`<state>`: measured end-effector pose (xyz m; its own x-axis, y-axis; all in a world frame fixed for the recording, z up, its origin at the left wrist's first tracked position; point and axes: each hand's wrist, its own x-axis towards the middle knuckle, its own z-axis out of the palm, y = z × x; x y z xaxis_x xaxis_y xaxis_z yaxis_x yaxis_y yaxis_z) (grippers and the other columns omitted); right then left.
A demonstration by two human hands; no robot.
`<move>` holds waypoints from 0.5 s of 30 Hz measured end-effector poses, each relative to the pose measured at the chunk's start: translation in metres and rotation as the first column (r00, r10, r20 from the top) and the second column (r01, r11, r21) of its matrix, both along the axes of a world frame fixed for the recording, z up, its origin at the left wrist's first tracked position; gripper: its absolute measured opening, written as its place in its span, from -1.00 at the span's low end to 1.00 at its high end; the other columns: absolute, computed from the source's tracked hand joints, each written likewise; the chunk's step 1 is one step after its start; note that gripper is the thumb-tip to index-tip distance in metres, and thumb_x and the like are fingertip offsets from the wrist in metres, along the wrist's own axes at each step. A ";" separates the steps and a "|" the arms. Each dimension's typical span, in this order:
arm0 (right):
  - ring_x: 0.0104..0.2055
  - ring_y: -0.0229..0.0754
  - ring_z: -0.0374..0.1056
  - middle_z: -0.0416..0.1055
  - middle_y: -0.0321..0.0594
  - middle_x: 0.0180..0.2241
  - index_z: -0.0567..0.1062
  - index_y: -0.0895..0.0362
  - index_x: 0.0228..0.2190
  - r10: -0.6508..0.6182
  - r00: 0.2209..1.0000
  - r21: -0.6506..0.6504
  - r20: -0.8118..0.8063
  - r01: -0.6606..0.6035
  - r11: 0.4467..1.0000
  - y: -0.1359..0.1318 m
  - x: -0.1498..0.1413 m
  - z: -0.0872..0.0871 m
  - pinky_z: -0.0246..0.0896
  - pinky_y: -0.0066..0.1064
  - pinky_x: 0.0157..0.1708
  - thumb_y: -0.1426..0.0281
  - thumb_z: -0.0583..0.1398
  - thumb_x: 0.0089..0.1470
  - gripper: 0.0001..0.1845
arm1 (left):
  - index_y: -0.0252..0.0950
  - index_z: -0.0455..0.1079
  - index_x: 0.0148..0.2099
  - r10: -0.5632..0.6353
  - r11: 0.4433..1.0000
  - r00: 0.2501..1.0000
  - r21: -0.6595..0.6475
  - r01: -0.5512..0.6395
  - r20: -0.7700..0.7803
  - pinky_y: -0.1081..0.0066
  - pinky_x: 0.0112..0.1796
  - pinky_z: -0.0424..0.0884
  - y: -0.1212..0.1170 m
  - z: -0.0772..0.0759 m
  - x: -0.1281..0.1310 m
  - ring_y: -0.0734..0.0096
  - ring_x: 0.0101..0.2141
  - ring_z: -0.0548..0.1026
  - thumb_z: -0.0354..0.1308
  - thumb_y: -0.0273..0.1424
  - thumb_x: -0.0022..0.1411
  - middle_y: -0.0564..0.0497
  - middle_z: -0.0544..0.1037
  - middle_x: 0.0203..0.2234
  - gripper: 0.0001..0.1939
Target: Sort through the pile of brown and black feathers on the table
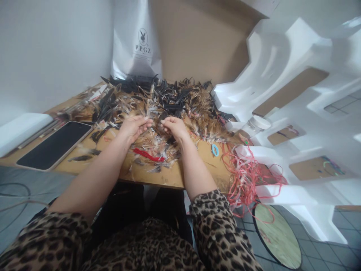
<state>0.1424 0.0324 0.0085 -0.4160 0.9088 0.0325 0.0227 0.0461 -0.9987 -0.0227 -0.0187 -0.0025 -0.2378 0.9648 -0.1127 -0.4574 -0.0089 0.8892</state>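
A heap of loose feathers (132, 99), brown, black and pale, spreads over the wooden table. In front of it, my left hand (135, 128) has thumb and forefinger pinched together, the other fingers curled; what sits in the pinch is too small to make out. A short gap to the right, my right hand (175, 128) is also closed in a pinch, with a dark brown feather (163, 117) at its fingertips. Below both hands lie pale feather scraps and a bundle of red string (149, 154). A light blue ring-shaped band (215, 150) rests right of my right forearm.
A phone (55, 146) lies at the left. Tangled pink-red plastic strips (244, 177) hang over the table's right edge. White foam packing (270, 71) with a lidded jar (257, 125) stands right. A silver bag (135, 41) is behind the heap; a round stool (278, 235) stands below.
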 end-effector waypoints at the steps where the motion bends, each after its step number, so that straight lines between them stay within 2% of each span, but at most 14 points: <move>1: -0.67 -0.46 0.09 0.36 -0.38 -0.62 0.36 0.17 -0.56 0.001 0.996 -0.050 -0.087 -0.005 0.999 0.000 -0.001 0.000 -0.05 -0.58 -0.65 0.23 0.28 -0.24 -0.71 | -0.44 0.42 -0.42 -0.034 0.999 0.999 -0.013 0.034 0.007 0.69 -0.59 0.35 -0.001 0.000 0.001 0.59 -0.55 0.50 0.22 -0.54 0.04 -0.10 0.57 -0.48 -0.96; 3: -0.66 -0.47 0.09 0.34 -0.41 -0.62 0.34 0.16 -0.56 -0.010 0.982 -0.107 -0.190 -0.011 0.994 0.000 -0.004 -0.001 -0.06 -0.60 -0.66 0.23 0.32 -0.31 -0.67 | -0.44 0.42 -0.43 -0.101 0.994 0.995 -0.035 0.101 0.016 0.67 -0.59 0.36 -0.003 0.001 0.003 0.53 -0.52 0.53 0.23 -0.56 0.03 -0.13 0.58 -0.46 -0.96; 5: -0.68 -0.47 0.07 0.26 -0.46 -0.69 0.34 0.15 -0.57 -0.022 0.975 -0.126 -0.222 -0.006 0.992 -0.001 -0.007 -0.003 -0.08 -0.60 -0.67 0.23 0.34 -0.34 -0.65 | -0.45 0.42 -0.43 -0.147 0.988 0.989 -0.053 0.148 0.018 0.66 -0.59 0.37 -0.004 0.001 0.005 0.49 -0.51 0.54 0.24 -0.57 0.01 -0.15 0.59 -0.45 -0.96; 8: -0.70 -0.47 0.04 0.20 -0.49 -0.74 0.34 0.15 -0.56 -0.011 0.974 -0.125 -0.228 -0.017 0.992 -0.004 -0.011 -0.006 -0.09 -0.59 -0.67 0.22 0.35 -0.32 -0.65 | -0.47 0.44 -0.41 -0.174 0.982 0.985 -0.072 0.175 0.015 0.67 -0.59 0.37 -0.005 0.002 0.008 0.48 -0.51 0.55 0.23 -0.57 0.03 -0.17 0.59 -0.45 -0.97; 15: -0.74 -0.46 0.01 0.20 -0.49 -0.77 0.34 0.15 -0.58 -0.012 0.975 -0.122 -0.223 -0.015 0.992 -0.013 -0.016 -0.002 -0.15 -0.57 -0.72 0.22 0.34 -0.31 -0.66 | -0.49 0.45 -0.41 -0.196 0.978 0.980 -0.063 0.197 0.013 0.67 -0.58 0.38 -0.004 0.000 0.009 0.51 -0.54 0.53 0.25 -0.57 0.01 -0.17 0.58 -0.48 -0.96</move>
